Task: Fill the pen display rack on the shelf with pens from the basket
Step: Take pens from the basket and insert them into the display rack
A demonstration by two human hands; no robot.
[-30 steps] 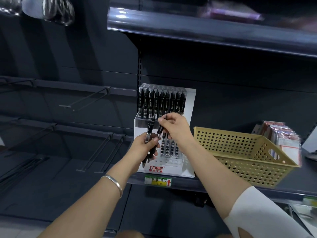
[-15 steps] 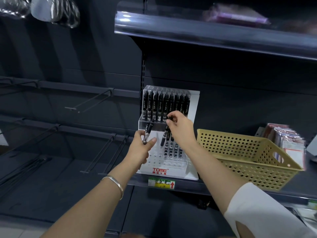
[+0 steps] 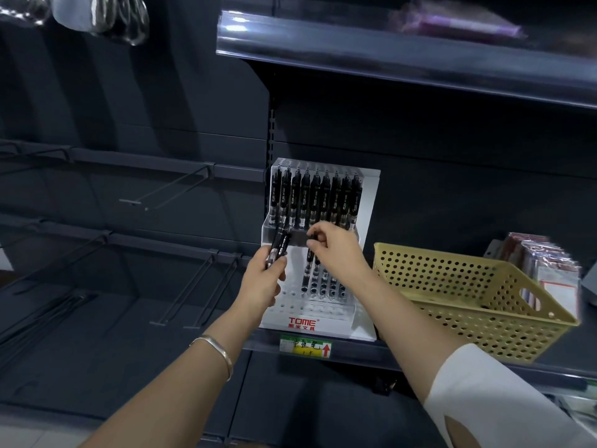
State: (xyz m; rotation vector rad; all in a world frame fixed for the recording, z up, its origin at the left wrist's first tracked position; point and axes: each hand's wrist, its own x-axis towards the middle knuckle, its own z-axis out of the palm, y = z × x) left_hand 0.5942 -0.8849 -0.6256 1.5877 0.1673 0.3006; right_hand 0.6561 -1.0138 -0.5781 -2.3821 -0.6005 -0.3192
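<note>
Item: black pens, slim, rigid plastic barrels, light by my judgement; smooth caps likely a little slippery, not fragile.

Location, stock in hand: my left hand (image 3: 263,279) is closed round a small bunch of pens (image 3: 279,245), gripped at the lower barrels, tops leaning up toward the rack's left edge.

Location, piece in work: my right hand (image 3: 336,250) pinches the top of one pen (image 3: 309,270) between thumb and forefinger, the barrel hanging upright over the middle tier of the pen display rack (image 3: 368,195), tip at or near a hole; I cannot tell whether it is seated.

Rack: white, stepped, at the front edge of the shelf (image 3: 355,350). Back tier full; front holes mostly vacant.

Basket (image 3: 468,305): yellow, perforated, just right of the rack; contents not visible.

Handling note: I judge it best to hold each pen near the cap end, keep it vertical, and lower it straight; a tilt would likely catch the hole rim.
</note>
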